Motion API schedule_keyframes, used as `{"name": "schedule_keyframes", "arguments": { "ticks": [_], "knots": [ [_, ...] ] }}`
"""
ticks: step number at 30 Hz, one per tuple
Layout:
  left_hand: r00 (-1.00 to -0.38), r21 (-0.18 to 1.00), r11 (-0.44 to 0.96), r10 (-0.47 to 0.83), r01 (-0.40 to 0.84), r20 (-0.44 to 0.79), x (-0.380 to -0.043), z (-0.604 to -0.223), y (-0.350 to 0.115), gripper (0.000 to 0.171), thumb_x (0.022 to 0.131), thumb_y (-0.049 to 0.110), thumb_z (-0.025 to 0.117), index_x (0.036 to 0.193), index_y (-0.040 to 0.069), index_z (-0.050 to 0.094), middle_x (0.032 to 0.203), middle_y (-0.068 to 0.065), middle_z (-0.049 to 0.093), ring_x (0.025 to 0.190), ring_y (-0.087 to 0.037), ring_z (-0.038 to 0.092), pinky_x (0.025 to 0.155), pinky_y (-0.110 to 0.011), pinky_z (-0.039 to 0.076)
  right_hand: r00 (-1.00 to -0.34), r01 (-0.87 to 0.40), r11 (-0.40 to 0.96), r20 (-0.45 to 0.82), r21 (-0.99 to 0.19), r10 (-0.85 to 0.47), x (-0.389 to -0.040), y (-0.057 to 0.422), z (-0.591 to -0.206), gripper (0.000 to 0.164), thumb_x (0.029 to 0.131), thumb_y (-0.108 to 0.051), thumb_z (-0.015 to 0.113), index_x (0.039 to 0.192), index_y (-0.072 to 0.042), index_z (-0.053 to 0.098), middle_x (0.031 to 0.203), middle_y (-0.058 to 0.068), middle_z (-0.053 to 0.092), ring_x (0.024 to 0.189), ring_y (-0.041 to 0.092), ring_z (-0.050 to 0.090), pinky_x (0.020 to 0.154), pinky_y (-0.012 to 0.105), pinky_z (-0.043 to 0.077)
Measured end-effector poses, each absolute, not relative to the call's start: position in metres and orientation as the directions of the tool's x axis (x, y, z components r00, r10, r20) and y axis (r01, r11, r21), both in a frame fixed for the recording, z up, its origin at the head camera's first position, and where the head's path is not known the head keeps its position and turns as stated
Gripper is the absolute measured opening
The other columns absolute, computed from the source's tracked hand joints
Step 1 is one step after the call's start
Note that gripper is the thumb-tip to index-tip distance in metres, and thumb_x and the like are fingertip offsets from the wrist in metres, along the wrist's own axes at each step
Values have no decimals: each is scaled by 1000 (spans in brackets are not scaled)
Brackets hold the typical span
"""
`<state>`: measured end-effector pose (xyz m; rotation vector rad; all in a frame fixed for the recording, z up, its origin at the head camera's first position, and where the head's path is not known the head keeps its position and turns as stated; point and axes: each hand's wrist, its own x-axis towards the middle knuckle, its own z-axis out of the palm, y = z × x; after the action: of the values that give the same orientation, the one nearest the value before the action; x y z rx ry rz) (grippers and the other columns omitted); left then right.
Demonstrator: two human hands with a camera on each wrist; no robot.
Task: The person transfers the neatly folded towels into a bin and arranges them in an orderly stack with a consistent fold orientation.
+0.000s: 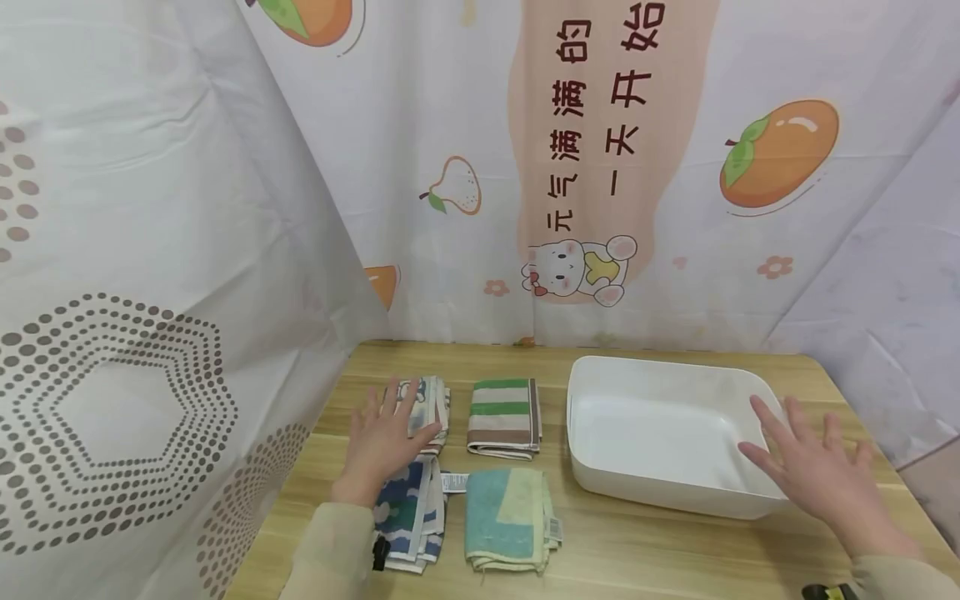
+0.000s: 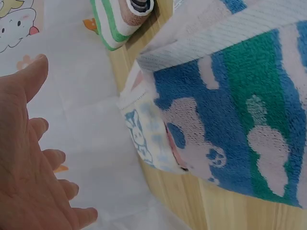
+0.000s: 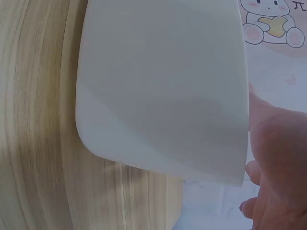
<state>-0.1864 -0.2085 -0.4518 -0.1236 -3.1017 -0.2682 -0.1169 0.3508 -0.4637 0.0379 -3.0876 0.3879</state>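
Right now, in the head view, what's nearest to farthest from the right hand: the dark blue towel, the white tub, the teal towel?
1. White tub, left of the right hand.
2. Teal towel, left of the tub.
3. Dark blue towel, farther left.

Toward the table [image 1: 637,558]'s far left corner your left hand [image 1: 384,443] hides part of the cream towel [image 1: 432,403], while your right hand [image 1: 821,468] covers some of the white tub [image 1: 667,492].

Patterned curtains [image 1: 450,108] hung around a wood-grain table [image 1: 637,554] make this a homelike, screened-off nook.
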Motion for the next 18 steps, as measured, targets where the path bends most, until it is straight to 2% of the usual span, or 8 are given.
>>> {"name": "schedule_keyframes", "arguments": {
  "ticks": [7,11,18],
  "knots": [
    [-989,133,981,130,140,76,-186,-444,-198,84,83,71,40,149,23,18,154,-12,14,137,-43,6,100,-69,10,-1000,-18,967,12,-255,-16,-119,356,-463,77,91,-60,38,149,-32,-4,150,24,-10,120,64,-15,79,79,-15],
    [-986,130,979,151,160,74,-185,-441,-191,84,83,73,37,149,25,18,153,-13,16,136,-45,9,101,-68,13,-1000,-6,963,6,-271,-5,-120,358,-464,77,91,-62,38,149,-32,-3,150,24,-10,120,63,-16,79,79,-14],
    [-980,235,952,194,198,38,-184,-441,-177,81,86,64,47,149,22,19,153,-11,15,136,-45,7,103,-65,14,-1000,-14,963,-17,-269,-19,-123,364,-461,78,91,-61,38,149,-31,-5,148,28,-6,118,68,-6,77,81,-4]
  ]
}}
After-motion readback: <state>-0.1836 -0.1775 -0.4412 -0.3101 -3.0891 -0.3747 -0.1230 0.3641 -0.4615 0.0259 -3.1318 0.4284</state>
